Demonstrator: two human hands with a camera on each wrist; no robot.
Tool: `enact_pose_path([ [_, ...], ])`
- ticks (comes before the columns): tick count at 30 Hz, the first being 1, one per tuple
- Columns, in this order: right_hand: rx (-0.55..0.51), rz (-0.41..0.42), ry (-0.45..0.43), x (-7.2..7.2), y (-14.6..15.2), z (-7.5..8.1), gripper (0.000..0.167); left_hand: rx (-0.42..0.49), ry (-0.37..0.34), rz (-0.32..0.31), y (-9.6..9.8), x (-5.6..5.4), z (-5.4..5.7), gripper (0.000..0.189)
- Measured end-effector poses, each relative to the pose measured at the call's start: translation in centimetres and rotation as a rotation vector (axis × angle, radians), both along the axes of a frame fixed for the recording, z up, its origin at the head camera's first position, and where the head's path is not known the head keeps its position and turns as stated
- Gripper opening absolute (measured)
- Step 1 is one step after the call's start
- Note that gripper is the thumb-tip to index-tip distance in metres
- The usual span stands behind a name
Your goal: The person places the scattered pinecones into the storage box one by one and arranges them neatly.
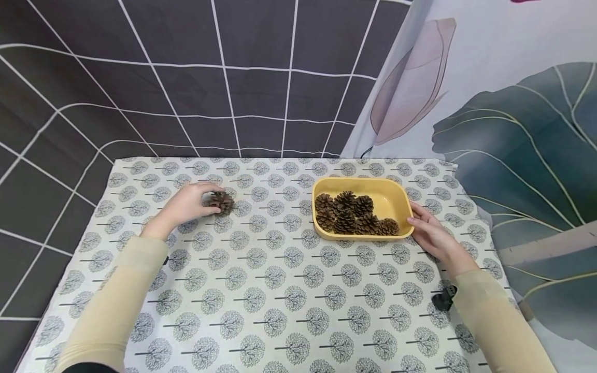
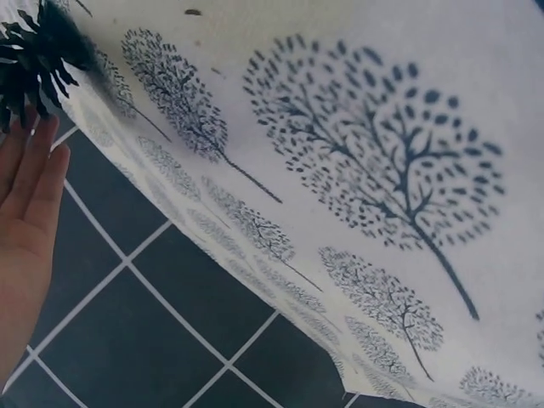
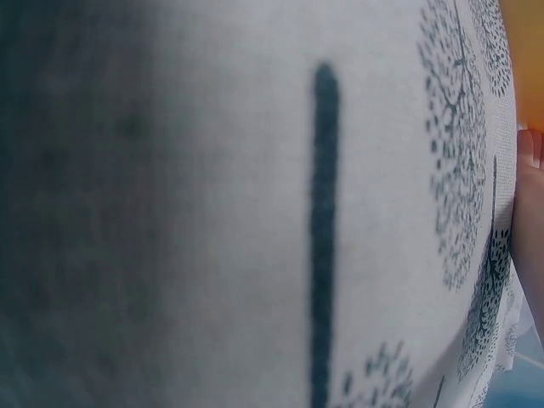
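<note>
On the left part of the table, my left hand holds a brown pine cone between thumb and fingers. The left wrist view shows that cone dark at the upper corner, with the fingertips against its scales. Farther right is a yellow plastic tub with several pine cones gathered in its left and front part. My right hand holds the tub's right end, thumb at the rim and fingers along the outer side. Only a bit of that hand appears in the right wrist view, beside the yellow wall.
A white cloth printed with grey trees covers the table. Behind and to the left hangs a dark sheet with a white grid. A pale curtain with large leaf prints borders the right side.
</note>
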State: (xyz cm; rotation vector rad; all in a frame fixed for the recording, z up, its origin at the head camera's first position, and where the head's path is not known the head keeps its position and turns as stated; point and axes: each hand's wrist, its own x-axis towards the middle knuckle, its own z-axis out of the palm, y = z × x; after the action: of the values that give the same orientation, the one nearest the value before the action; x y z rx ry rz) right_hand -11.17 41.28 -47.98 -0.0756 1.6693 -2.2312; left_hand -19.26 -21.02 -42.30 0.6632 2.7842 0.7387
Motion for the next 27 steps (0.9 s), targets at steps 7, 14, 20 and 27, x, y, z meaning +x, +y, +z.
enact_pose_path([
  [7, -0.034, -0.005, 0.012, 0.0, 0.1, -0.1, 0.052, 0.014, -0.009, 0.02, -0.1, 0.1, -0.3, 0.055],
  [14, -0.007, 0.002, 0.01, 0.1, 0.1, -0.3, 0.063, 0.021, 0.02, 0.022, 0.1, 0.2, -0.5, 0.051],
  [20, -0.018, 0.013, 0.026, 0.1, 0.1, -0.3, 0.056, 0.046, 0.013, 0.033, 0.7, 0.3, -0.3, 0.051],
  [27, -0.026, 0.009, 0.017, 0.1, 0.1, -0.1, 0.053, 0.081, 0.037, -0.002, 2.4, -0.1, 0.2, 0.052],
])
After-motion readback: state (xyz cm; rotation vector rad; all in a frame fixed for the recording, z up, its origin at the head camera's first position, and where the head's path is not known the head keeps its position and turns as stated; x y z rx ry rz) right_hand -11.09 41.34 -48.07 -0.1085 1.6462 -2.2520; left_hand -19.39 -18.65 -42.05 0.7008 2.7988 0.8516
